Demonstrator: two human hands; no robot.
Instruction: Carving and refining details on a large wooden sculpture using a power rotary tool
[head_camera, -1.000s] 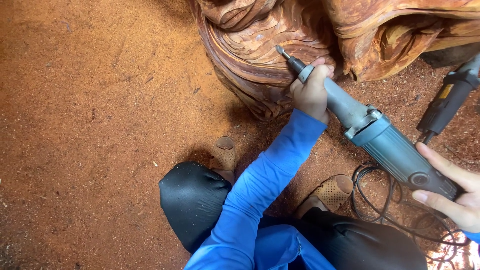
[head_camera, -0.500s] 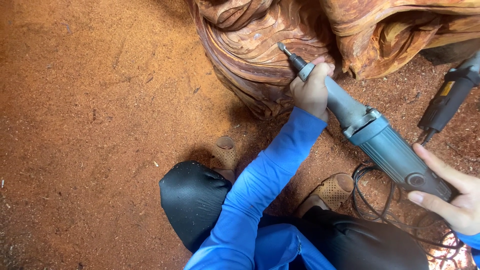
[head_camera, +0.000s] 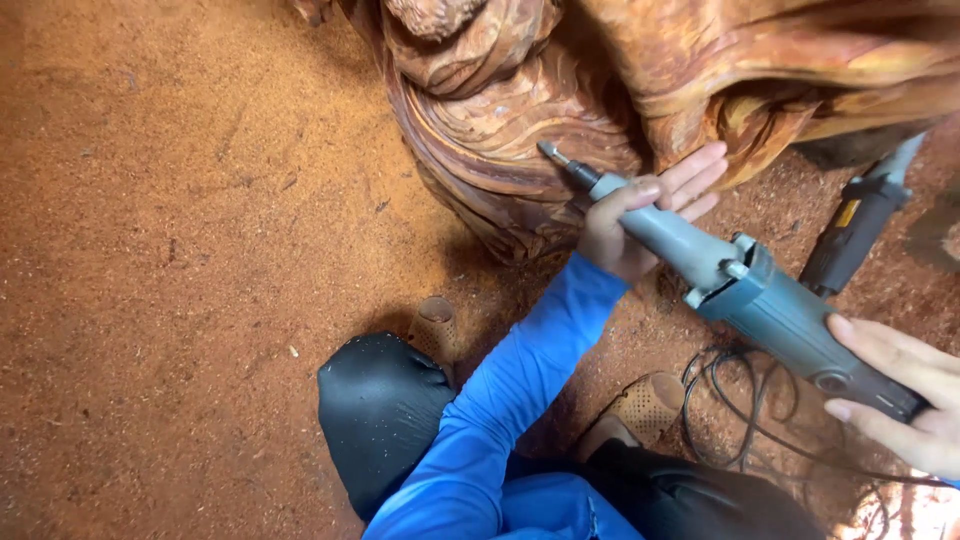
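I hold a grey grinder (head_camera: 760, 300) in both hands, slanted from lower right up toward the upper left. My left hand (head_camera: 640, 225) is wrapped around its narrow front neck, thumb over the top and fingers (head_camera: 700, 170) stretched out past it toward the wood. My right hand (head_camera: 905, 400) is closed around the dark rear end of the body, near the right edge of the view (only part of that hand shows). The small pointed bit (head_camera: 552, 153) at the tip of the tool touches the carved wood (head_camera: 500, 150), a large reddish-brown piece with curved, banded grain that fills the top of the view. The bit sits in a groove on its rounded lower part, just left of my left hand.

My left arm is in a blue sleeve (head_camera: 510, 390) that runs down to the bottom of the frame. Below it are my knees in black trousers (head_camera: 380, 410) and two tan perforated shoes (head_camera: 437, 325), one beside each knee. A black cord (head_camera: 740, 400) loops on the ground under the grinder. A second power tool (head_camera: 855, 230), black with a yellow patch, lies on the ground to the right, near the wood. The floor (head_camera: 180, 250) is covered with reddish sawdust.
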